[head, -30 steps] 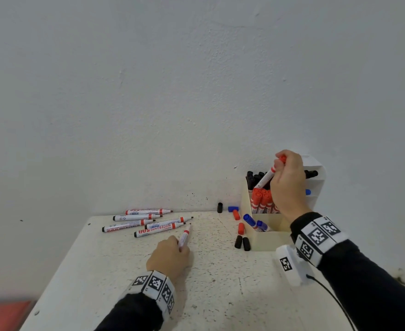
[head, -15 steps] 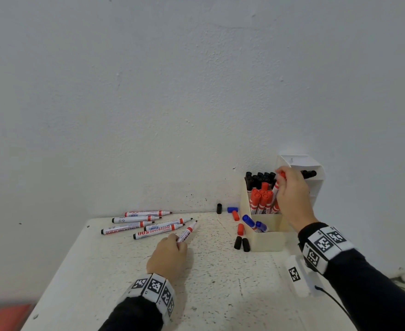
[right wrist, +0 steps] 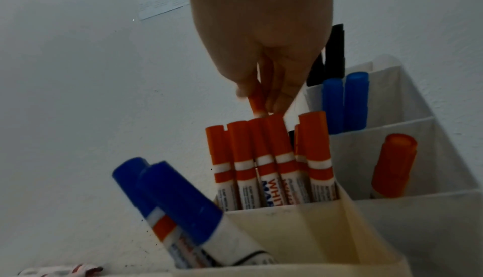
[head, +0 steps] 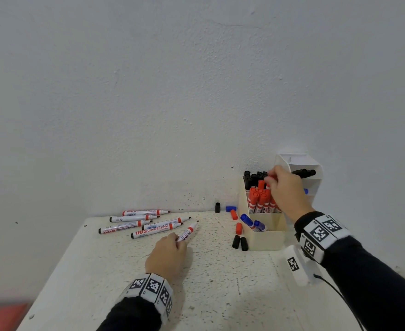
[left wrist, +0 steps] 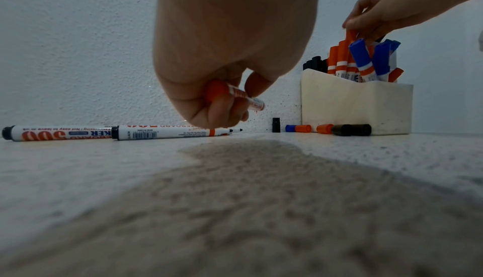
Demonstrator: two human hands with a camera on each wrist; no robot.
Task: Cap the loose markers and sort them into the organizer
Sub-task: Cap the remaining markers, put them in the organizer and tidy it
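My left hand (head: 174, 244) rests on the white table (head: 220, 283) and grips an uncapped red-banded marker (head: 187, 233), its tip pointing up and right; the left wrist view shows the fingers curled round this marker (left wrist: 236, 96). My right hand (head: 279, 183) hovers over the cream organizer (head: 266, 240) and pinches the cap of a red marker (right wrist: 257, 100). That marker stands among the red-capped markers (right wrist: 271, 153) in the middle compartment. Black-capped markers (head: 253, 176) fill the back compartment, and two blue-capped markers (head: 253, 222) lean in the front one.
Several uncapped markers (head: 134, 222) lie at the table's back left. Loose caps lie left of the organizer: black (head: 217, 207), blue (head: 230, 208), red (head: 238, 228) and two black (head: 240, 242). A white tiered holder (head: 299, 161) stands behind the organizer, against the wall.
My right hand has come down with the red marker, from tilted above the organizer to standing among the red ones. My left hand has shifted its marker slightly to the right.
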